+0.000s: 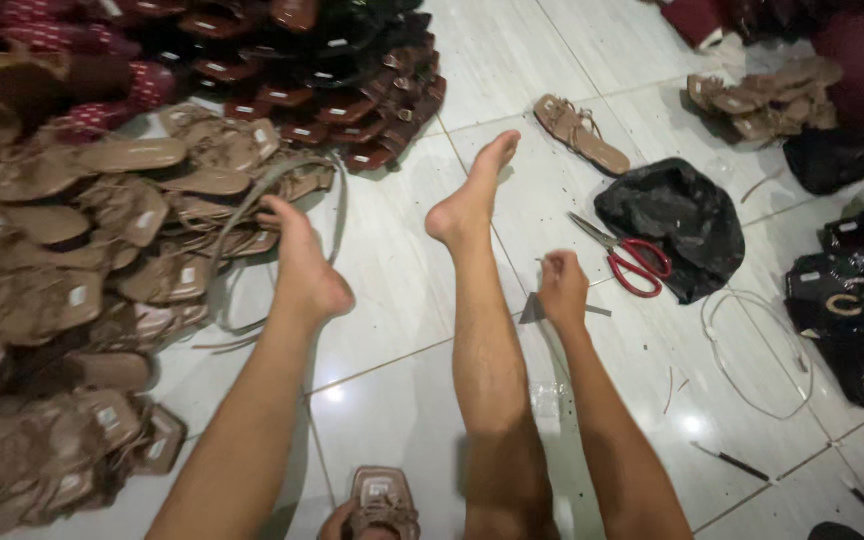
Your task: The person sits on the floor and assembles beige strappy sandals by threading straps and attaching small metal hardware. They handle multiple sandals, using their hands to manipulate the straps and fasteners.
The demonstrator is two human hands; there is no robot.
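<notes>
Down at the bottom edge, the left hand point(337, 523) closes on a tan sandal point(382, 500) with a square toe and a pale label on its insole; only part of the hand shows. Beyond the sandal, the right hand point(562, 290) has its fingers pinched together on a small thin thing above the floor point(392, 250), too small to tell what. Just right of that hand lie red-handled scissors point(624, 255) against a crumpled black bag point(677, 225), with a white cord point(752, 350) looped nearer. Two bare legs stretch out between the sandal and the scissors. Left of the sandal lies a heap of tan sandals point(62, 300).
</notes>
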